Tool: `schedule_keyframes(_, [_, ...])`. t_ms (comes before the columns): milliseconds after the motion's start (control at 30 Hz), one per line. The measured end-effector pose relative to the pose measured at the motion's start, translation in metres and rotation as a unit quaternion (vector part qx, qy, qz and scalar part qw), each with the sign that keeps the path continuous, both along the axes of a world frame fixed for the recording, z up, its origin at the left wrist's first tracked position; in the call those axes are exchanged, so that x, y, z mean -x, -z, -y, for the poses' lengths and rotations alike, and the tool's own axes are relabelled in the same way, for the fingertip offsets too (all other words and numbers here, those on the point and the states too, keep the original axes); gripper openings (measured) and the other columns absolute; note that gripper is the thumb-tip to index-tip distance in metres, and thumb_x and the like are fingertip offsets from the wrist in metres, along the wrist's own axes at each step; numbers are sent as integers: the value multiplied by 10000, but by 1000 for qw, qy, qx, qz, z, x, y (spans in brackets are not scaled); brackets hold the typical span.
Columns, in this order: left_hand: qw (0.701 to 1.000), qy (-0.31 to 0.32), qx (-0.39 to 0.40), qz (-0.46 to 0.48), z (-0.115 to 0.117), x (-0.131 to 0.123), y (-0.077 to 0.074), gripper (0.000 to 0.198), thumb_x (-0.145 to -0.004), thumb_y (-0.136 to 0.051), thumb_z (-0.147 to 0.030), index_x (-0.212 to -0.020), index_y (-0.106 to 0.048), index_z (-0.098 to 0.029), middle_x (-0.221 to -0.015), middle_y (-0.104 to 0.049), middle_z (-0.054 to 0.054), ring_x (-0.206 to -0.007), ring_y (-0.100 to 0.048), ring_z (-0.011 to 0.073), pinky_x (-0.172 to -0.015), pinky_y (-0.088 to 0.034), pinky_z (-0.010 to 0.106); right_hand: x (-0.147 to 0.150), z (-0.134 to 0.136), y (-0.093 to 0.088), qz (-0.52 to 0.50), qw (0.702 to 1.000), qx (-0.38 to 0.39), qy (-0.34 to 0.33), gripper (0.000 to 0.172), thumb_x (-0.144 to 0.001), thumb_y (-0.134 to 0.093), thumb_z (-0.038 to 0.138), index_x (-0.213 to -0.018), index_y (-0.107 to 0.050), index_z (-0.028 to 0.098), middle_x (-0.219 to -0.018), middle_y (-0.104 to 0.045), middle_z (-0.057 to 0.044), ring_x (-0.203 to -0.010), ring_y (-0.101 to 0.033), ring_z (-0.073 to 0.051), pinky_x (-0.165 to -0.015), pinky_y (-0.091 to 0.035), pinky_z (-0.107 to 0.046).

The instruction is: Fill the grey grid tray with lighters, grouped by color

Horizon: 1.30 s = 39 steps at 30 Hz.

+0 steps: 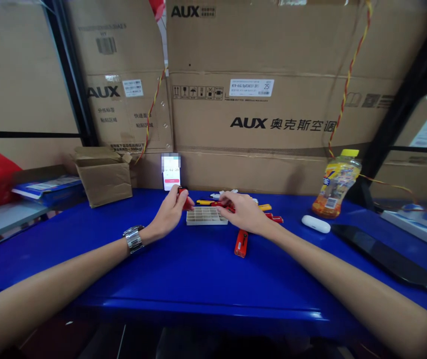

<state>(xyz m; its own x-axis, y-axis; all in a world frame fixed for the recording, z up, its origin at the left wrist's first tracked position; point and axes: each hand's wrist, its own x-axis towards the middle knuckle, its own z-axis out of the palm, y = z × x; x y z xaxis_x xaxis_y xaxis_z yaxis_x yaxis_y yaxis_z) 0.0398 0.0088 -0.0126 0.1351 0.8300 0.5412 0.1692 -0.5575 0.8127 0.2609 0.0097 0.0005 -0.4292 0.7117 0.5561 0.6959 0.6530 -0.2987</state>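
My left hand [170, 209] is closed around a small red tool with a black end [188, 203], just left of a pale compartment tray [206, 223]. What kind of tool it is cannot be made out. Over the tray's right edge, my right hand [245, 212] has its fingers bent together. Something red shows by those fingertips, but whether it is pinched or lies behind them is unclear. Around and behind the right hand lie several slim tools: a yellow one [205, 202], red ones [276, 218] and white ones [219, 196]. A red-orange labelled case [241, 244] rests nearer me.
A lit phone [171, 172] leans at the back of the blue table [183, 279]. To the left stands an open carton [104, 179]. On the right are a drink bottle [336, 184], a white earbud case [316, 224] and a dark flat device [385, 254]. Large cartons [296, 60] wall off the back.
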Motion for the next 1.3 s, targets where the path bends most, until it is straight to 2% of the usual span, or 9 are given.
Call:
schedule_keyframes(100, [998,0,30,51,-6,10,0,242,-907,-471,-430,-831,-451,-201,-599,-483,-53,-494,-477,89,-497,-444,222,-15,-8,2,60,997,-2,48,143,-838,-534,303,-875,-620,196,-857,-697,-66,-781,-633,-193,-692,-465,-317])
schedule_keyframes(200, [991,35,91,93,-8,8,-1,365,-909,-433,-504,-705,-440,-201,-472,-385,-73,-370,-351,65,-367,-338,198,-24,-15,5,79,995,22,61,154,-823,-540,311,-852,-637,194,-812,-691,-64,-744,-631,-189,-654,-454,-305])
schedule_keyframes(300, [982,54,151,98,-3,-1,-1,419,-884,-472,-525,-622,-399,-205,-438,-321,-81,-336,-284,49,-321,-254,191,-26,-17,6,86,994,30,66,159,-816,-537,311,-820,-641,191,-779,-683,-64,-715,-626,-189,-639,-444,-311])
schedule_keyframes(433, [983,23,178,49,5,-11,-1,386,-838,-572,-446,-608,-370,-212,-441,-286,-96,-326,-244,29,-307,-203,181,-24,-17,6,99,993,29,54,167,-830,-522,320,-815,-629,192,-817,-690,-69,-730,-628,-193,-657,-443,-321])
schedule_keyframes(833, [993,-34,109,-44,5,-10,4,326,-797,-596,-386,-623,-380,-214,-458,-320,-84,-306,-324,46,-289,-258,191,-27,-21,8,123,992,10,32,196,-853,-505,321,-792,-627,181,-791,-689,-59,-675,-607,-170,-628,-414,-303])
schedule_keyframes(1000, [995,-51,75,-47,-1,-7,4,352,-830,-567,-464,-652,-402,-209,-483,-357,-75,-336,-365,62,-320,-302,209,-26,-20,6,142,989,8,38,208,-845,-507,306,-759,-650,182,-740,-669,-59,-665,-591,-172,-640,-406,-311])
schedule_keyframes(1133, [998,-49,20,-23,-15,-1,5,312,-922,-406,-463,-776,-463,-193,-604,-513,-22,-490,-502,102,-476,-423,235,-26,-19,6,161,986,-10,49,221,-845,-502,317,-769,-661,183,-740,-650,-67,-707,-582,-191,-656,-403,-321])
schedule_keyframes(1233, [991,-87,-39,-91,-24,4,5,278,-926,-394,-388,-798,-519,-176,-759,-574,31,-697,-542,141,-612,-437,258,-27,-20,7,169,984,-22,54,220,-843,-502,321,-763,-650,179,-740,-646,-76,-722,-570,-204,-658,-396,-330])
schedule_keyframes(1300, [982,-100,-61,-151,-28,8,6,287,-919,-397,-371,-763,-535,-173,-751,-561,32,-704,-512,150,-612,-405,262,-27,-20,8,168,984,-20,51,218,-842,-501,321,-763,-645,178,-743,-644,-79,-721,-565,-204,-659,-393,-331])
